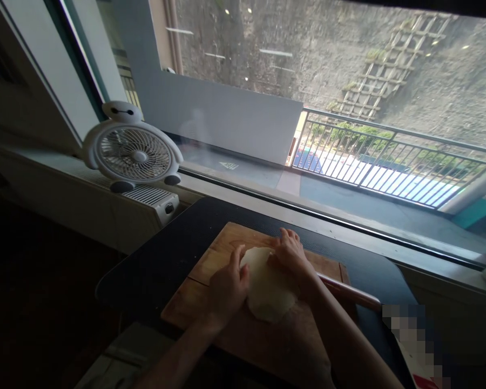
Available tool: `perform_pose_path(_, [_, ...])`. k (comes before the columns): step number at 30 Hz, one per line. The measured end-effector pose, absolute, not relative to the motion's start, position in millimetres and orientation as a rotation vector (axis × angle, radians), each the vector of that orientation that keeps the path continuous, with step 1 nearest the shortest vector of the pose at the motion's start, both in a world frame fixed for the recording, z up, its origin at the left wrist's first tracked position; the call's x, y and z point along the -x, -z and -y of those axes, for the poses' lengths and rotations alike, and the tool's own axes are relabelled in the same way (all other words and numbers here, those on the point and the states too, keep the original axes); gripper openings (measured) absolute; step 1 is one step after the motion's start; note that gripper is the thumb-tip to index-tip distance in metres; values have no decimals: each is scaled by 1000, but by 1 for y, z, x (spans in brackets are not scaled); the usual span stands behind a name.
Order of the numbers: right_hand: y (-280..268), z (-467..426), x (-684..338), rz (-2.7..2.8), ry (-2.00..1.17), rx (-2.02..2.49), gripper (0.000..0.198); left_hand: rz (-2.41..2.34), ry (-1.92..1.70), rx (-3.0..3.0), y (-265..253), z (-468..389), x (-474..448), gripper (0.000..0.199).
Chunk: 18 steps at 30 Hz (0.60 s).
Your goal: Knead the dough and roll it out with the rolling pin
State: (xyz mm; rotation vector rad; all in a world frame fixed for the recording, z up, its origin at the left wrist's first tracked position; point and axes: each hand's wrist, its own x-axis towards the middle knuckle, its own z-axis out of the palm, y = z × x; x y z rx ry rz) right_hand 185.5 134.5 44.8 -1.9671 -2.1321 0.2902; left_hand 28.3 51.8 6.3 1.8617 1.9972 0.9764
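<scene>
We judge the dough (266, 289), lower centre, soft and tearable; support its edges broadly; left hand (229, 283), fingers apart; right hand (290, 254), closure we cannot tell.

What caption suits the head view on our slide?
Left hand and right hand at flat dough on a wooden board.
</scene>
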Motion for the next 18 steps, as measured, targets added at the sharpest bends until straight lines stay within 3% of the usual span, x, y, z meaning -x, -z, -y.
perform_pose_path(5, [-27,-84,-181,2288,-44,1731,46,-1934,-1014,-1827,-2,-52,-26,45])
perform_pose_path(12, [-38,-181,-187,2044,-163,2072,45,-1943,-1029,-1809,-6,-52,-26,45])
perform_pose_path(18, [-25,-110,-178,2301,-186,1758,47,-1878,-957,-1822,-9,-51,-23,45])
